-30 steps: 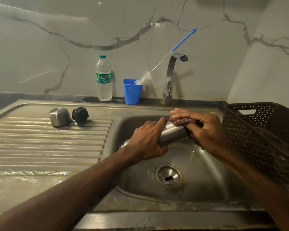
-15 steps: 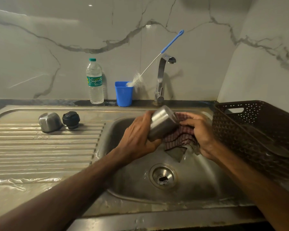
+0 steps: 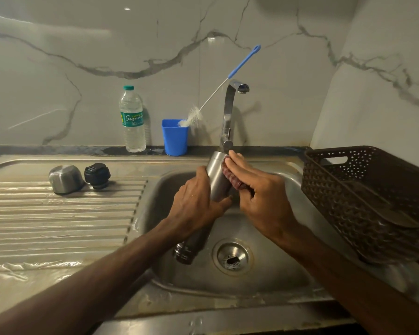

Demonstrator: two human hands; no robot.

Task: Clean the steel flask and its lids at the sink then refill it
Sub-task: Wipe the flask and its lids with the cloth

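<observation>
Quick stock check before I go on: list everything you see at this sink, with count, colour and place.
steel flask: 1, silver, held over the basin, mouth end down
cloth: 1, dark red, pressed on the flask
steel lid: 1, silver, on the drainboard
black lid: 1, black, beside the steel lid
water bottle: 1, clear, green label, back ledge
cup: 1, blue, back ledge
bottle brush: 1, blue handle, in the cup
tap: 1, chrome
sink: 1, steel
basket: 1, brown, right of the basin
left hand: grips the flask
right hand: holds the cloth
</observation>
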